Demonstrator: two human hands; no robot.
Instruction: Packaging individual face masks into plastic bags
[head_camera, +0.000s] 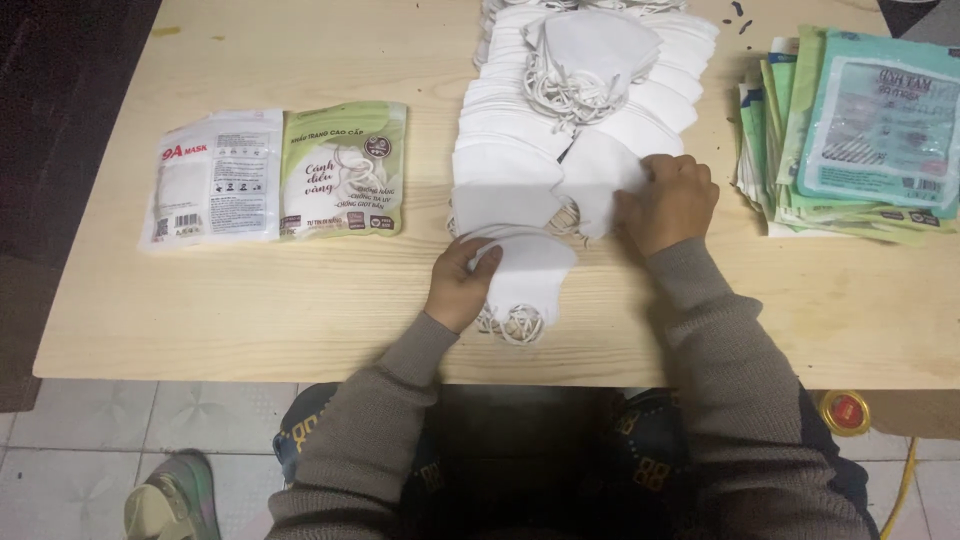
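**White masks on a pale wooden tabletop**

On the left of the tabletop lie two flat glossy packets, one white and one green. In the middle, the left hand pinches the edge of a soft white folded mask, with its elastic loops curled below. Behind it lies a long overlapping pile of white masks. The right hand, fingers bent, presses on a mask in this pile. At far right is a stack of teal plastic packets.
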